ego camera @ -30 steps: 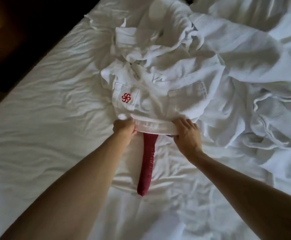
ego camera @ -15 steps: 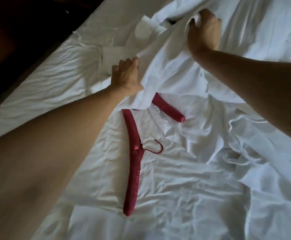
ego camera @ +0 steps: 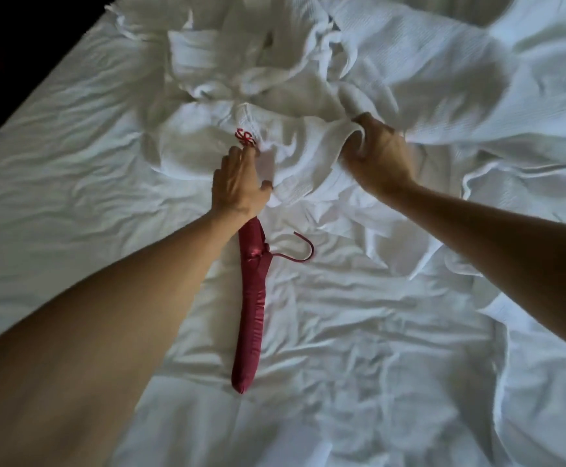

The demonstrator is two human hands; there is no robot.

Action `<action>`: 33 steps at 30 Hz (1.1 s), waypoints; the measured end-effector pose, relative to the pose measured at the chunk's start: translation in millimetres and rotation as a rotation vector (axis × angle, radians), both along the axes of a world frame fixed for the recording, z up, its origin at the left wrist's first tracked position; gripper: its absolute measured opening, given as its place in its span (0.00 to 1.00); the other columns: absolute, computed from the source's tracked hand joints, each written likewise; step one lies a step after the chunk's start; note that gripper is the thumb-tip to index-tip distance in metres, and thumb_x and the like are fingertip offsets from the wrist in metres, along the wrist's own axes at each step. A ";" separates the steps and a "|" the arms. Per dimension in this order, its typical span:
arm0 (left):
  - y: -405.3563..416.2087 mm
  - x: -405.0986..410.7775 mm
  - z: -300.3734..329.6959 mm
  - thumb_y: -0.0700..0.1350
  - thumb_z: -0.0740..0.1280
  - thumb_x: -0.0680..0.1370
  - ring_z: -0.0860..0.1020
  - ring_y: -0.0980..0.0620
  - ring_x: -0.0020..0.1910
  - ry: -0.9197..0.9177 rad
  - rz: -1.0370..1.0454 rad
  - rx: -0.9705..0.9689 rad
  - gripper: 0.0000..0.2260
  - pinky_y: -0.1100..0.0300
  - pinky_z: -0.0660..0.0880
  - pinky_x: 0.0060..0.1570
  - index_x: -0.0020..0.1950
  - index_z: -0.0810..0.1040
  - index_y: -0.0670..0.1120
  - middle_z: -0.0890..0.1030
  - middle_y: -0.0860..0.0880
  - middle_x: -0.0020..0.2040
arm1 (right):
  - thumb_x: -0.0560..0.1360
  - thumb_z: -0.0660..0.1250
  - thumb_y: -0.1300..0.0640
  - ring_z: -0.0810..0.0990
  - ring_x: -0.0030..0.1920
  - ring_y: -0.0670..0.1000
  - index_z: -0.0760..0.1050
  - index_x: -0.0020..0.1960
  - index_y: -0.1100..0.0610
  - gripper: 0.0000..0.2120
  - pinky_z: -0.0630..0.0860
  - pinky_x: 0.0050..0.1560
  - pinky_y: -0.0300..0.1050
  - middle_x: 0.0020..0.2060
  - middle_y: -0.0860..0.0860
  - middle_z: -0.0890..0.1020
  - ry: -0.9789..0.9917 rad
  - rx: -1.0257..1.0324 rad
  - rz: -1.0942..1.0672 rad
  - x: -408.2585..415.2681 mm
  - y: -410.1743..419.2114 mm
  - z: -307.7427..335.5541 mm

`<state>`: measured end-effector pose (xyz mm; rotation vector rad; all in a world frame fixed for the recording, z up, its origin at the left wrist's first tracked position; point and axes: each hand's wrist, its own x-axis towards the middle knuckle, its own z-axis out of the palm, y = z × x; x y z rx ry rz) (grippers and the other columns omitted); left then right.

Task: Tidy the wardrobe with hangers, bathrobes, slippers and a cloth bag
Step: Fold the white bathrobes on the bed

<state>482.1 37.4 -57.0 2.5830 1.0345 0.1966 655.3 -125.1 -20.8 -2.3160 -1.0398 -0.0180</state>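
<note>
Fingers bunch waffle-weave bathrobe beside padded satin hanger.

Red hanger beside crumpled bathrobe

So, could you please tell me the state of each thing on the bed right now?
Bathrobe: crumpled on the bed, not on a hanger, red logo facing up.
Red padded hanger: lying flat on the sheet, upper end hidden under the left hand, bare.
Left hand: straight fingers resting on the bathrobe.
Right hand: gripping a fold of the bathrobe.

hanger on bed, bathrobe behind
</note>
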 end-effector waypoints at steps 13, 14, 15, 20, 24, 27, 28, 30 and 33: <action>-116.8 -98.1 -30.8 0.55 0.71 0.70 0.75 0.42 0.59 -0.177 0.401 -0.356 0.31 0.46 0.75 0.59 0.68 0.70 0.43 0.73 0.44 0.61 | 0.75 0.67 0.57 0.78 0.47 0.55 0.78 0.50 0.61 0.08 0.79 0.44 0.53 0.47 0.54 0.80 -0.089 -0.141 0.570 -141.7 -93.1 -86.6; -122.9 -103.2 -35.9 0.56 0.71 0.69 0.75 0.42 0.58 -0.147 0.423 -0.367 0.30 0.46 0.75 0.59 0.66 0.71 0.42 0.73 0.44 0.59 | 0.76 0.66 0.59 0.78 0.48 0.56 0.78 0.51 0.61 0.07 0.79 0.46 0.53 0.48 0.55 0.80 -0.100 -0.140 0.514 -144.8 -82.4 -89.8; -127.8 -107.2 -39.9 0.56 0.72 0.69 0.76 0.42 0.56 -0.116 0.428 -0.349 0.28 0.47 0.76 0.58 0.64 0.72 0.42 0.73 0.44 0.57 | 0.76 0.66 0.61 0.77 0.50 0.56 0.77 0.53 0.62 0.07 0.79 0.49 0.53 0.49 0.56 0.79 -0.097 -0.136 0.425 -146.6 -72.7 -93.3; -124.1 -112.5 -47.7 0.55 0.72 0.67 0.79 0.47 0.47 -0.167 0.464 -0.441 0.20 0.47 0.79 0.51 0.52 0.76 0.46 0.77 0.49 0.47 | 0.75 0.65 0.67 0.74 0.57 0.63 0.72 0.65 0.68 0.19 0.74 0.59 0.56 0.56 0.63 0.75 -0.052 -0.003 0.055 -126.6 -39.2 -98.9; -109.6 -112.7 -52.0 0.60 0.71 0.60 0.81 0.48 0.45 -0.128 0.475 -0.576 0.24 0.49 0.80 0.49 0.50 0.78 0.47 0.81 0.49 0.46 | 0.79 0.63 0.60 0.72 0.62 0.61 0.70 0.69 0.67 0.20 0.68 0.68 0.49 0.60 0.63 0.76 -0.130 0.034 0.070 -93.0 -13.5 -73.5; -103.7 -111.7 -51.6 0.59 0.72 0.59 0.82 0.48 0.43 -0.080 0.469 -0.628 0.23 0.52 0.81 0.47 0.47 0.80 0.47 0.83 0.48 0.44 | 0.77 0.66 0.60 0.73 0.63 0.62 0.69 0.70 0.67 0.23 0.69 0.68 0.51 0.61 0.63 0.77 -0.111 -0.049 0.167 -89.0 -9.8 -69.8; -102.5 -111.0 -50.4 0.58 0.72 0.60 0.82 0.48 0.42 -0.073 0.463 -0.643 0.21 0.53 0.81 0.45 0.45 0.81 0.46 0.83 0.48 0.42 | 0.76 0.67 0.60 0.74 0.64 0.62 0.69 0.70 0.66 0.24 0.71 0.67 0.52 0.61 0.62 0.78 -0.100 -0.102 0.214 -91.1 -13.5 -73.2; -100.2 -109.5 -48.4 0.56 0.73 0.61 0.83 0.49 0.38 -0.061 0.435 -0.664 0.16 0.55 0.80 0.39 0.39 0.81 0.46 0.83 0.48 0.38 | 0.76 0.67 0.59 0.75 0.64 0.61 0.70 0.70 0.64 0.24 0.76 0.62 0.54 0.61 0.60 0.78 -0.082 -0.200 0.253 -93.5 -23.8 -82.2; -98.0 -109.3 -47.2 0.55 0.74 0.62 0.83 0.49 0.35 -0.061 0.411 -0.691 0.14 0.54 0.80 0.37 0.37 0.81 0.44 0.84 0.47 0.35 | 0.76 0.67 0.58 0.74 0.63 0.59 0.68 0.70 0.63 0.24 0.75 0.61 0.55 0.61 0.58 0.76 -0.052 -0.231 0.160 -89.4 -32.2 -89.3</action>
